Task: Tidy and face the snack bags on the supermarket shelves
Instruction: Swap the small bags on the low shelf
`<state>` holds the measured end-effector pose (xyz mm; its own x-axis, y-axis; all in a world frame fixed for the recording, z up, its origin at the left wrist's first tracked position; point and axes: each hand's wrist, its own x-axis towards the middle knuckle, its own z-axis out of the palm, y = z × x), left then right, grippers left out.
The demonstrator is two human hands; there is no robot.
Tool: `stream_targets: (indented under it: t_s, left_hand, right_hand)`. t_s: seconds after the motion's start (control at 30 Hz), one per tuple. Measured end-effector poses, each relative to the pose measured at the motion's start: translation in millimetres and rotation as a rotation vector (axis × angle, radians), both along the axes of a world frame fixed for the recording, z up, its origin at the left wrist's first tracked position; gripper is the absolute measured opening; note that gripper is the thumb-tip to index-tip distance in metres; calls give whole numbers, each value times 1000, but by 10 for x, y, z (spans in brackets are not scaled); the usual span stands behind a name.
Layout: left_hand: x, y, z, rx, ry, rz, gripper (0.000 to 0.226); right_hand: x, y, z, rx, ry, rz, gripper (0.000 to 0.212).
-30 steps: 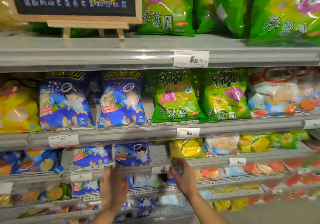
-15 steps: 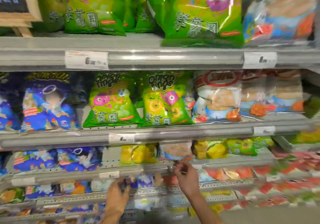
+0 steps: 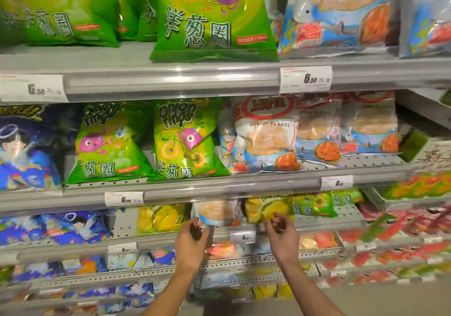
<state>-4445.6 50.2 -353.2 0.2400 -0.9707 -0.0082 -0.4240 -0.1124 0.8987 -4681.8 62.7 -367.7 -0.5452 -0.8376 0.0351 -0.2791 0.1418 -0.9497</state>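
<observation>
Two hands (image 3: 191, 239) (image 3: 284, 237) near shrimp bag (image 3: 216, 212)

White paper price tags reading 6.50 (image 3: 305, 79) sit in the clear plastic strip of the grey metal shelf edge (image 3: 170, 81), well above both hands; another tag (image 3: 242, 237) lies between them.

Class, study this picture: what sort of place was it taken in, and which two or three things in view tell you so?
Most likely a supermarket snack aisle. Grey tiered shelves hold rows of sealed snack bags, such as green onion ring bags and shrimp flakes bags, and printed price tags reading 6.50 are clipped to the shelf edges.
</observation>
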Motion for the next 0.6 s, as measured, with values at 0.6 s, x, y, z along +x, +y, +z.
stream_targets:
  t_s: [0.6]
  left_hand:
    - [-75,-812,107,-39,160,-237,23]
  right_hand:
    - [-570,-575,116,136,114,174,79]
